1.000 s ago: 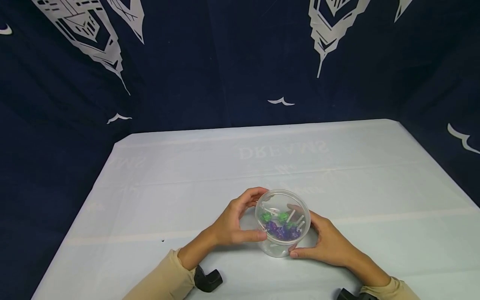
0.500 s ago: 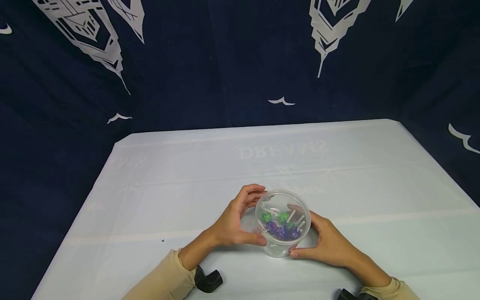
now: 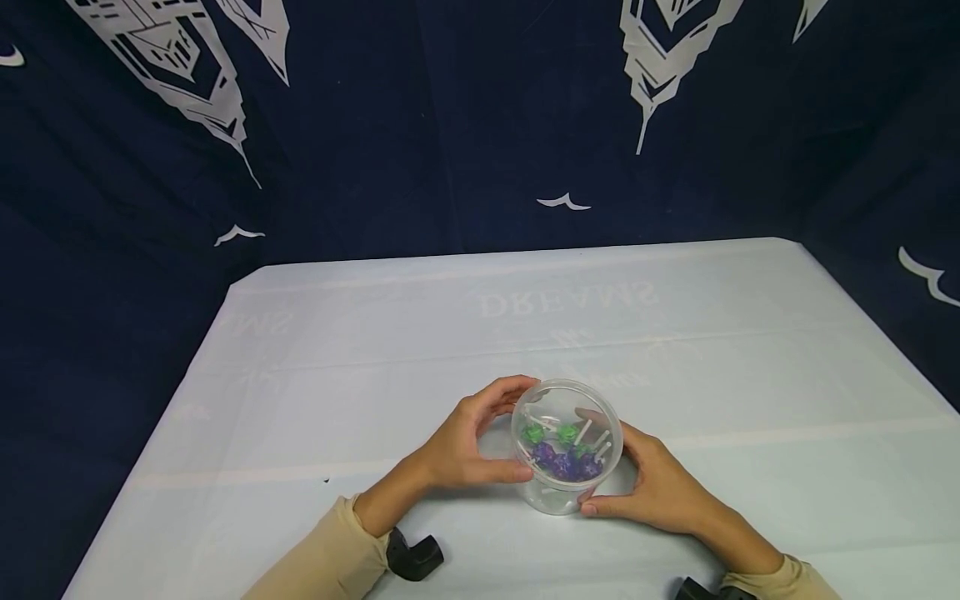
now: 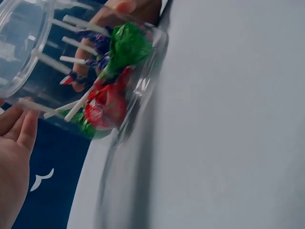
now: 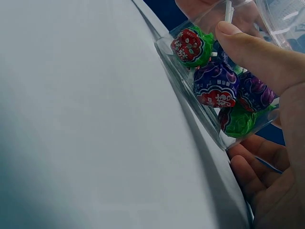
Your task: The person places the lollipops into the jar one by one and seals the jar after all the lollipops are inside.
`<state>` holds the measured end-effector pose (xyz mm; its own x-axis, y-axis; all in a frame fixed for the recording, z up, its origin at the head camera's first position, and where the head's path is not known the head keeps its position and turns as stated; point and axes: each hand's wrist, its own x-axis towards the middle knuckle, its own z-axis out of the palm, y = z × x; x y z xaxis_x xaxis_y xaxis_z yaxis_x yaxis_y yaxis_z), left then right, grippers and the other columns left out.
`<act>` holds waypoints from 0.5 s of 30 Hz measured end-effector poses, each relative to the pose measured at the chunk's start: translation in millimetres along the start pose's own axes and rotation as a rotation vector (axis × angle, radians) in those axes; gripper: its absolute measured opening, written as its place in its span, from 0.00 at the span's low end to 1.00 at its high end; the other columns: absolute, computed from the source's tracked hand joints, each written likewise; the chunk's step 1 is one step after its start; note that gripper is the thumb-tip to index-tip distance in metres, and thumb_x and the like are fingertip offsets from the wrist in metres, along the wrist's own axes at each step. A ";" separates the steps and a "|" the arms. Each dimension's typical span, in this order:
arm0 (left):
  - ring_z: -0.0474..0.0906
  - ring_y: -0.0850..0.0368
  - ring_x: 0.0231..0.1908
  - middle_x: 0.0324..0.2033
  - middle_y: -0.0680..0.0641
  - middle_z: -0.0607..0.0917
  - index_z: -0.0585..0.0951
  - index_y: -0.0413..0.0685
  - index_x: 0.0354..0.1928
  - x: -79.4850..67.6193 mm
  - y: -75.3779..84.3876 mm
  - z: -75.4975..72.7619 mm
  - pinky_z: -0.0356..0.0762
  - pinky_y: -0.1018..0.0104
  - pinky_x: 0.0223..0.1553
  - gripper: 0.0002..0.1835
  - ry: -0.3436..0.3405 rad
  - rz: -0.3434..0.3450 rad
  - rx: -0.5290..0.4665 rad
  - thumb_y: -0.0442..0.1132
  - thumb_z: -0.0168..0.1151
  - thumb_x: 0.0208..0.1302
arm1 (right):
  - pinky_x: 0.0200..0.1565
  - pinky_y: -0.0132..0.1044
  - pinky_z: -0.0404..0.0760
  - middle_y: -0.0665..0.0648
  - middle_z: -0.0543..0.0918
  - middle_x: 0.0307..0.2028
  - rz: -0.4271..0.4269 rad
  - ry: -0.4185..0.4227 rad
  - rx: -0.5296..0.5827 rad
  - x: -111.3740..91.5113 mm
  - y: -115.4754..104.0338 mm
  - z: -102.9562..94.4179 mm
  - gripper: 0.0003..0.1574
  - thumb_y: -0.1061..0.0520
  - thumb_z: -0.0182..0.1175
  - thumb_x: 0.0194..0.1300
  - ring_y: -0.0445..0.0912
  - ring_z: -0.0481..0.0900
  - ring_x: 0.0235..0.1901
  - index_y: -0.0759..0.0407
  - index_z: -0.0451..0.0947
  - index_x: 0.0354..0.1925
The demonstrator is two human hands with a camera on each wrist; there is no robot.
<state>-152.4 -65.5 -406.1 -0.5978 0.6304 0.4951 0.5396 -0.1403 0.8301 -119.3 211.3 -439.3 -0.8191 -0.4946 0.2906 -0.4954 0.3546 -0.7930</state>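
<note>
A clear plastic jar (image 3: 551, 502) stands on the white table with a clear round lid (image 3: 564, 388) on top. Inside lie several lollipops (image 3: 562, 462) in green and purple wrappers with white sticks; a red-wrapped lollipop (image 4: 107, 105) shows in the left wrist view. My left hand (image 3: 467, 442) curves round the lid's left edge, thumb at the near side and fingers at the far side. Low on the jar's right side, my right hand (image 3: 663, 490) grips the body, its thumb in front and its other fingers partly hidden behind the jar.
The white tabletop (image 3: 337, 375) carries faint mirrored lettering near its far side. A small dark speck (image 3: 326, 480) lies to the left. Dark blue cloth (image 3: 450, 125) with pale patterns hangs behind and at both sides. Black wrist mounts (image 3: 415, 558) stick out by both sleeves.
My left fingers lifted and opened slightly at the lid half a second ago, and now lie closer round its edge again. The right hand and the jar stay almost still.
</note>
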 end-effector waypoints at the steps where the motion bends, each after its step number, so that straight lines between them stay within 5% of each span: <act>1: 0.69 0.34 0.62 0.61 0.33 0.74 0.60 0.34 0.70 0.0 -0.2 -0.3 0.70 0.50 0.64 0.46 -0.005 0.006 -0.012 0.33 0.73 0.51 | 0.61 0.21 0.63 0.50 0.79 0.58 -0.002 0.000 0.001 0.0 0.0 0.0 0.59 0.50 0.83 0.42 0.41 0.73 0.60 0.55 0.66 0.70; 9: 0.70 0.33 0.60 0.61 0.33 0.74 0.62 0.34 0.68 0.5 0.0 -0.8 0.70 0.49 0.64 0.45 0.005 -0.016 -0.027 0.30 0.77 0.49 | 0.61 0.21 0.63 0.50 0.79 0.59 0.000 -0.001 -0.003 0.2 0.0 -0.2 0.59 0.50 0.83 0.42 0.41 0.73 0.60 0.55 0.66 0.70; 15: 0.67 0.30 0.62 0.63 0.30 0.71 0.56 0.33 0.71 0.1 -0.7 -2.1 0.67 0.47 0.65 0.48 -0.019 -0.013 -0.068 0.48 0.73 0.58 | 0.61 0.21 0.63 0.50 0.79 0.58 0.001 0.003 -0.006 0.5 0.5 0.0 0.59 0.49 0.83 0.42 0.41 0.73 0.60 0.55 0.67 0.69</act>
<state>-154.0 -67.0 -406.1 -0.5924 0.6471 0.4799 0.4901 -0.1833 0.8522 -119.9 211.2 -439.5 -0.8205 -0.4916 0.2917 -0.4963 0.3595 -0.7902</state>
